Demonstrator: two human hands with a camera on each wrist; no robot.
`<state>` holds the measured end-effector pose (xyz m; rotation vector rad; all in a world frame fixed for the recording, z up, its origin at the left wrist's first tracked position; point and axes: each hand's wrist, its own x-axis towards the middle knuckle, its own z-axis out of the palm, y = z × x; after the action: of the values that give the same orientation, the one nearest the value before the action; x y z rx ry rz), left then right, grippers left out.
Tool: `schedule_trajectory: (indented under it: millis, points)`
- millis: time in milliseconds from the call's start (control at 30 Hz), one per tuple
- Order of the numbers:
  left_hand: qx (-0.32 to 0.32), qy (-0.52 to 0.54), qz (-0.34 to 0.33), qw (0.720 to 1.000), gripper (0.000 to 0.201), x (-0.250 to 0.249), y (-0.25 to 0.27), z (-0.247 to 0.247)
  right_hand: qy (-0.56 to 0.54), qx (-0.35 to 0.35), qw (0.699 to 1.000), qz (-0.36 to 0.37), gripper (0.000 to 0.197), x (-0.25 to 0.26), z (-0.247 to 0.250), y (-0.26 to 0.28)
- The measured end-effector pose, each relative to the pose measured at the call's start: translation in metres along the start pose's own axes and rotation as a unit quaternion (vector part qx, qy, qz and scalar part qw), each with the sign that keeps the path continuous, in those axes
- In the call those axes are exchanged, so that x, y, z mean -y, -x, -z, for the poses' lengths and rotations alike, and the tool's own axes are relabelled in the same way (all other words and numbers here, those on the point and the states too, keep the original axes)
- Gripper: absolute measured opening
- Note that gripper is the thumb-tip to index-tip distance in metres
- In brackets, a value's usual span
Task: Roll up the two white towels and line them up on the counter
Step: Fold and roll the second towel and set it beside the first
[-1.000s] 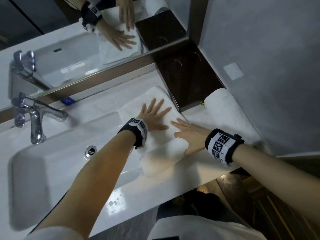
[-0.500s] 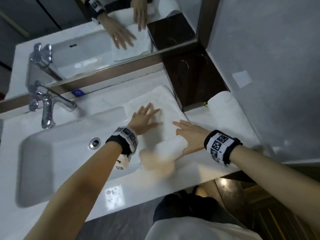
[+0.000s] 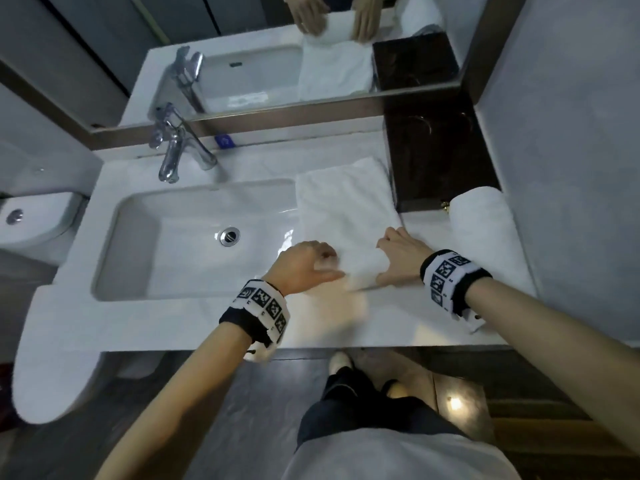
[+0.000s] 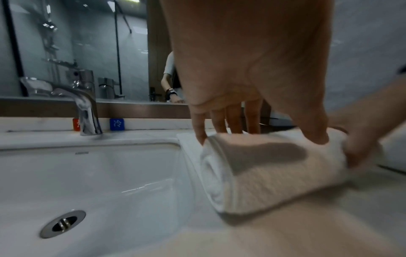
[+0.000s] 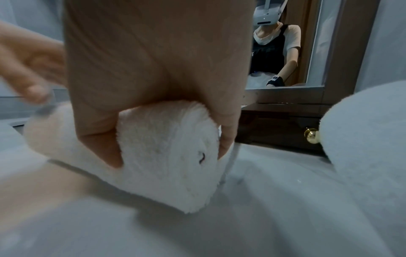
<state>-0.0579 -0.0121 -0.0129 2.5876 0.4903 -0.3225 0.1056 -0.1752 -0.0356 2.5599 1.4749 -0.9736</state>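
A white towel lies on the white counter (image 3: 398, 317) right of the basin. Its near end is wound into a thick roll (image 3: 362, 270) (image 4: 274, 170) (image 5: 171, 156), and the flat part (image 3: 343, 202) stretches toward the mirror. My left hand (image 3: 325, 261) grips the roll's left end, thumb (image 4: 316, 135) on the near side and fingers over the far side. At the right end my right hand (image 3: 388, 258) curls round the roll, thumb (image 5: 98, 139) in front. A second white towel (image 3: 485, 237) (image 5: 369, 139) lies fully rolled by the right wall.
The sink basin (image 3: 194, 237) with a chrome faucet (image 3: 173, 157) is directly left of the towel. A dark wooden box (image 3: 440, 157) with a brass knob (image 5: 310, 135) stands behind, between the two towels. A mirror runs along the back. A toilet (image 3: 31, 216) stands far left.
Both hands lay flat on the towel with straight fingers before. They have drawn back toward me and now curl round the two ends of the roll.
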Motion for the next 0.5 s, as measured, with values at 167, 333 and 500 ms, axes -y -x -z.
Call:
schedule_trajectory:
  millis: [167, 333, 500]
  points:
    - [0.015, -0.089, 0.029, 0.996, 0.082, -0.011, 0.031, -0.043, -0.013, -0.004, 1.000, 0.023, 0.077, -0.002, 0.003, 0.007]
    - [-0.050, -0.079, 0.063, 0.994, 0.072, -0.012, 0.039, -0.064, 0.012, -0.096, 0.993, 0.072, 0.080, -0.002, -0.008, 0.022]
    - [-0.064, 0.019, 0.076, 0.995, 0.065, -0.006, 0.041, -0.058, 0.072, -0.210, 0.964, 0.147, 0.070, 0.006, -0.030, 0.039]
